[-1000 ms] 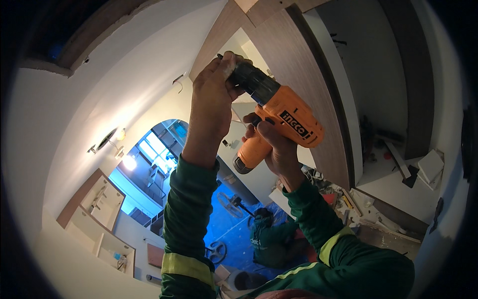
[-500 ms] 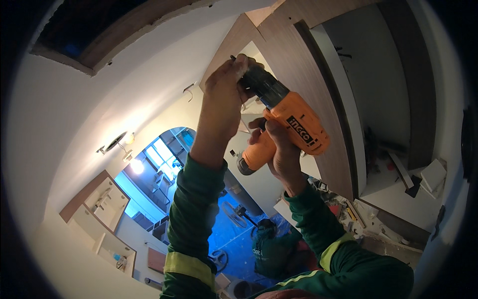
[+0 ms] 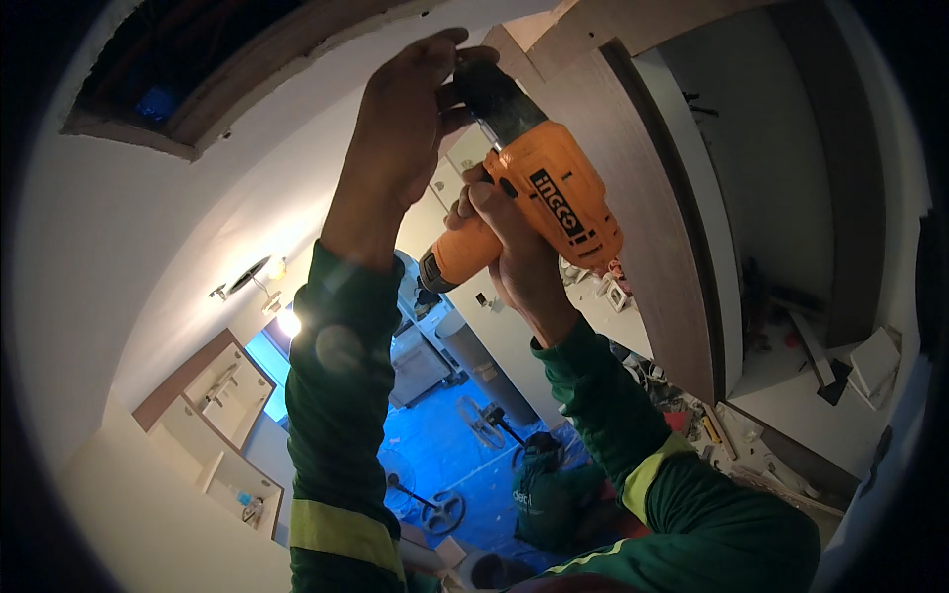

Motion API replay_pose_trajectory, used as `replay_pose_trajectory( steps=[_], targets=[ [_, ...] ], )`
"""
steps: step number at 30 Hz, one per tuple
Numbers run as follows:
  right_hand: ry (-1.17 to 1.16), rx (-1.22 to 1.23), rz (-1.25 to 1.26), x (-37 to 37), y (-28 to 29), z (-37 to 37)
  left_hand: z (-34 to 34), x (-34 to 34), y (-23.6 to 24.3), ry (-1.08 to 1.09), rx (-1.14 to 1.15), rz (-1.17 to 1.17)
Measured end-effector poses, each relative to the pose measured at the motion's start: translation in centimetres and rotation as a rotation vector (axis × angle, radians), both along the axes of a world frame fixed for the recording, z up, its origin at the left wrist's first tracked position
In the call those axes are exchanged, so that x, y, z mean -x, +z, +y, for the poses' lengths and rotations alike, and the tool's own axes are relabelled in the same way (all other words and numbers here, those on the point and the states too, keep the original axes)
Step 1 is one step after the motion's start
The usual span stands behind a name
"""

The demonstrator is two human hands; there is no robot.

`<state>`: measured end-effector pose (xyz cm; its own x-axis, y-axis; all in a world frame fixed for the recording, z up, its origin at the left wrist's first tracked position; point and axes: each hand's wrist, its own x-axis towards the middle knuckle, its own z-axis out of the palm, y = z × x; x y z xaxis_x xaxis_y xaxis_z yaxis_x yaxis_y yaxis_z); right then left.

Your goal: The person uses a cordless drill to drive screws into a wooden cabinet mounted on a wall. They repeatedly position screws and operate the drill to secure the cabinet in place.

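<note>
I hold an orange-and-black cordless drill (image 3: 563,188) up high. My right hand (image 3: 516,252) grips its orange handle, thumb near the trigger. My left hand (image 3: 400,128) is at the drill's black front end (image 3: 492,94), fingers curled around it and partly hidden behind it; the tip is hidden at the fingers. Just beyond, above the hands, is a wood-grain panel (image 3: 593,109) with a pale wood edge.
A rough-edged ceiling opening (image 3: 148,94) is at upper left. Around are an open cabinet (image 3: 222,395), a dark alcove (image 3: 766,198), debris on a ledge (image 3: 751,445), standing fans (image 3: 482,420) on blue floor sheeting (image 3: 420,445), and a crouched co-worker in green (image 3: 544,494).
Both my hands and the drill have moved up and to the left in the picture. The ceiling opening and the room behind have shifted slightly in view.
</note>
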<state>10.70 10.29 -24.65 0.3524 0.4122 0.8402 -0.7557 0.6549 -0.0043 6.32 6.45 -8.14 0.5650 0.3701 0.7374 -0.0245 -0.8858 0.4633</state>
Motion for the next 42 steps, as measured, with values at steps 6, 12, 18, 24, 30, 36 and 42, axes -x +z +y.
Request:
replay_pose_trajectory(
  steps=[6, 12, 18, 24, 30, 36, 42],
  targets=[
    [0.05, -0.062, 0.028, -0.1, 2.2, 0.6, 0.4, -0.6, 1.1, -0.043, -0.044, -0.063],
    [0.073, -0.058, 0.051, -0.3, 2.8, 0.1, 0.9, -0.7, 1.7, -0.147, 0.032, -0.081],
    [0.058, -0.089, 0.067, -0.1, 3.2, -0.2, 0.6, -0.4, 1.8, -0.156, 0.072, -0.088],
    [0.123, -0.077, 0.065, 0.4, 3.4, -0.4, 1.1, -0.2, 2.0, -0.175, 0.081, -0.114],
    [0.045, -0.086, 0.075, 0.8, 3.6, -0.3, 1.6, 0.1, 2.6, -0.213, 0.113, -0.08],
    [-0.091, -0.055, 0.056, 0.6, 3.6, 0.3, 2.2, 0.3, 2.8, -0.277, 0.172, -0.102],
    [0.034, -0.07, 0.088, 0.9, 3.7, 0.4, 2.5, 0.5, 3.3, -0.323, 0.129, -0.008]
  ],
)
